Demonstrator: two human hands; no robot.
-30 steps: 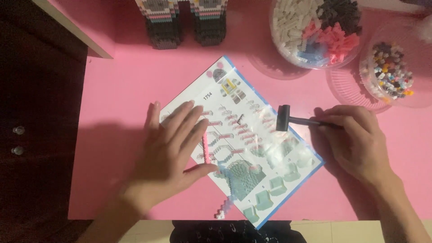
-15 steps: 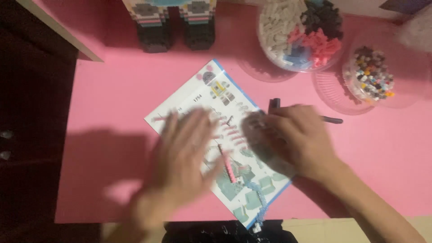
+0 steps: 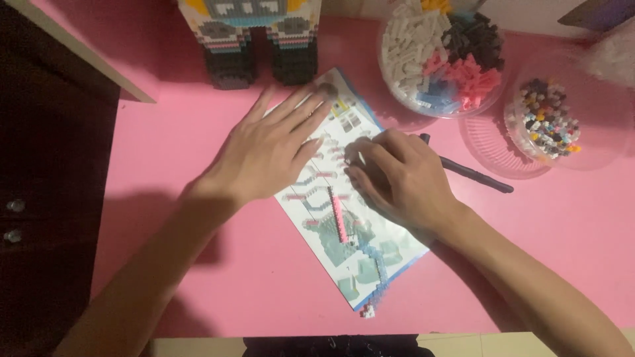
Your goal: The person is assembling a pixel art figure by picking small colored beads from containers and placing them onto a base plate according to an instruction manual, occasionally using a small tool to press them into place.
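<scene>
On the pink tabletop [image 3: 198, 264] a printed instruction sheet [image 3: 370, 244] lies under both hands: the left hand [image 3: 264, 155] flat and open, the right hand [image 3: 403, 178] curled, fingertips down, apparently gripping nothing. A sliding palm could scatter the thin strip of pink blocks [image 3: 338, 218].

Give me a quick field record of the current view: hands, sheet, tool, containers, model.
left hand: flat, palm down on the instruction sheet
right hand: fingers curled on the sheet, holds nothing that shows
pink brick strip: lies on the sheet between the hands
black tool: on the pink table, beside the right hand
large tub: white, dark, pink and blue bricks
small tub: mixed coloured small pieces
brick figure: stands at the far edge
</scene>
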